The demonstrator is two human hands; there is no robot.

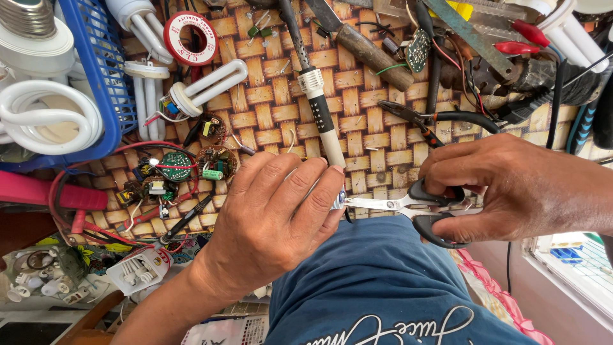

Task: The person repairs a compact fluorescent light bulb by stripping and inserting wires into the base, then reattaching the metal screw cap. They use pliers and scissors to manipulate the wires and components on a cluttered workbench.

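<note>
Snipping step — right hand (511, 188) clamped on scissors (408, 207), blades beside the left hand (281, 217), curled over something hidden; next needs steady aim.

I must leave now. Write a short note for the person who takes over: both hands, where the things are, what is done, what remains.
Right hand: fingers in the black handles of the scissors, blades pointing at the left hand.
Left hand: closed over something small at the blade tips; it is hidden.
Soldering iron lies on the woven mat, untouched. Round circuit boards and bare lamp tubes lie to the left.
Done: boards are out of their lamps.
Left: cannot tell whether the cut is made.
</note>
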